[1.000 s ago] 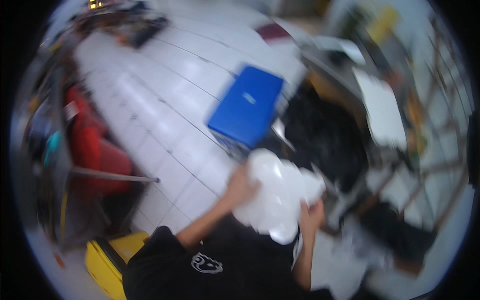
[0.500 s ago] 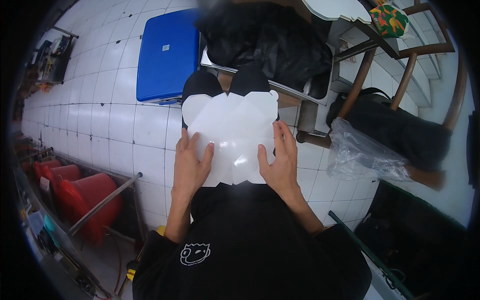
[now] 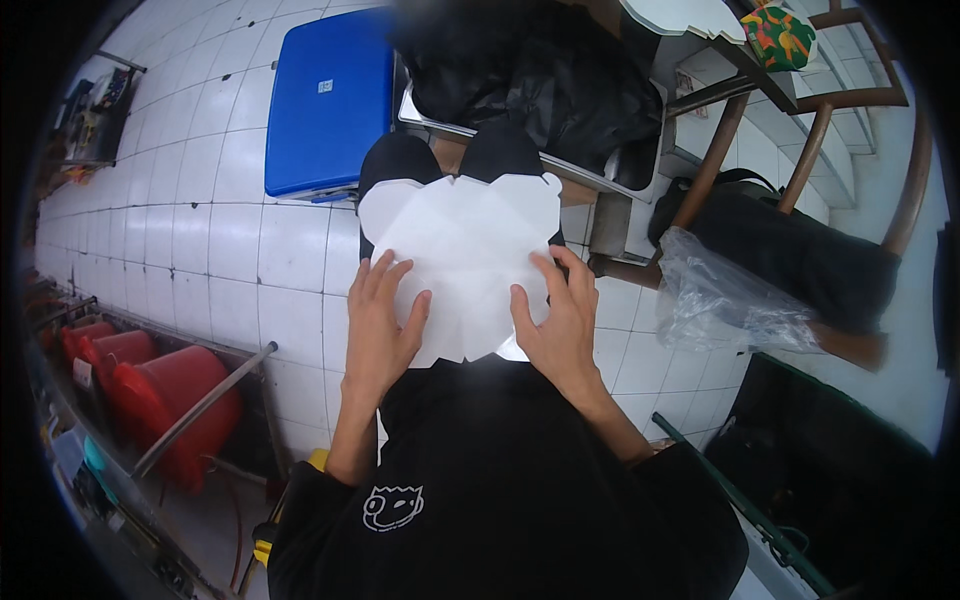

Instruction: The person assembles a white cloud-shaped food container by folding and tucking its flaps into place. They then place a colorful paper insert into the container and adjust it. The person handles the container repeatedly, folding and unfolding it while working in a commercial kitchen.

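A white unfolded box blank (image 3: 465, 235) of glossy card lies across my lap, with notched, rounded flaps at its far corners and crease lines over its middle. My left hand (image 3: 383, 315) rests on its left edge, fingers spread and slightly bent, the thumb apart on the card. On the opposite edge, my right hand (image 3: 560, 310) touches the card the same way, with fingers apart and thumb pointing inward. All the visible fingertips are on top of the card or at its rim. My knees show beyond its far edge.
A blue lidded box (image 3: 330, 105) stands ahead on the left, beside a black plastic bag (image 3: 530, 80) in a tray. Red containers (image 3: 180, 410) sit on a rack at left. At right are a wooden chair (image 3: 710, 165) and clear plastic (image 3: 720, 300). More white card (image 3: 685, 15) lies at top right.
My fingers have shifted from the card's outer edges inward onto its top surface. The near part of the card has tilted slightly, and its bright reflection has moved.
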`<act>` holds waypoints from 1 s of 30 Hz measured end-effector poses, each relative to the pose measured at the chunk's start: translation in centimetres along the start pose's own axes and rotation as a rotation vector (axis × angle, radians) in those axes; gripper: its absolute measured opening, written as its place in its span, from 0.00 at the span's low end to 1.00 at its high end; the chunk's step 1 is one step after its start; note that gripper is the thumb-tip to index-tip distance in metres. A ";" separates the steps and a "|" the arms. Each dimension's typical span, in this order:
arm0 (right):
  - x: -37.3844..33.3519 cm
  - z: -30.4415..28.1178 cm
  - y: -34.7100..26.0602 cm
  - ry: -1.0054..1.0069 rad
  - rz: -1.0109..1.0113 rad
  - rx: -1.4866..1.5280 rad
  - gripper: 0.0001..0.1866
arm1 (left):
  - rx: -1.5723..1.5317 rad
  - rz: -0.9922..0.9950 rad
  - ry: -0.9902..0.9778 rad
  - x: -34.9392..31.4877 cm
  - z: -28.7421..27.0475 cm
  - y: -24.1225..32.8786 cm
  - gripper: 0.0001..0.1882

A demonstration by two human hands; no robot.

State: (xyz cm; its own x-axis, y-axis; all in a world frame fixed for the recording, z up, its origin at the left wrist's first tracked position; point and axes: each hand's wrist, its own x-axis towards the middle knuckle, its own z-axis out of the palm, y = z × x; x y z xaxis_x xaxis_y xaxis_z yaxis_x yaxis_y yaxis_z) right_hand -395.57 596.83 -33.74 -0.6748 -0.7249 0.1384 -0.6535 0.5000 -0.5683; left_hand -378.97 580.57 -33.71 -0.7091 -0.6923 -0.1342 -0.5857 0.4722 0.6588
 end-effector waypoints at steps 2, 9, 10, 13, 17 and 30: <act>0.1 -0.2 0.0 -0.021 -0.024 0.105 0.25 | -0.016 0.018 0.003 -0.1 -0.1 0.0 0.22; 2.0 -0.6 1.6 -0.027 0.311 0.096 0.15 | 0.084 0.215 -0.101 -0.4 -1.0 0.4 0.25; 1.8 -0.7 1.8 -0.032 0.244 0.100 0.15 | 0.151 0.306 -0.128 -0.6 -1.1 0.7 0.26; 1.1 -0.7 1.7 0.012 0.138 0.095 0.14 | 0.373 0.405 -0.431 -2.3 -1.3 1.8 0.32; 0.9 -1.0 1.9 0.036 0.166 0.221 0.13 | 0.482 0.451 -0.491 -2.4 -1.4 1.5 0.35; 3.3 -1.9 3.2 -0.326 0.463 1.128 0.27 | -0.077 0.427 -0.434 0.7 -6.8 0.3 0.13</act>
State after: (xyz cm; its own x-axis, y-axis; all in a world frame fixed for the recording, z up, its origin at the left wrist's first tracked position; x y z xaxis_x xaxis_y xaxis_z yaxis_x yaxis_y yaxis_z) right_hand -400.52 596.90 -33.56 -0.5409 -0.7537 -0.3734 0.3846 0.1731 -0.9067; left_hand -376.96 576.51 -28.52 -0.9796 -0.1572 -0.1249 -0.1956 0.6070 0.7703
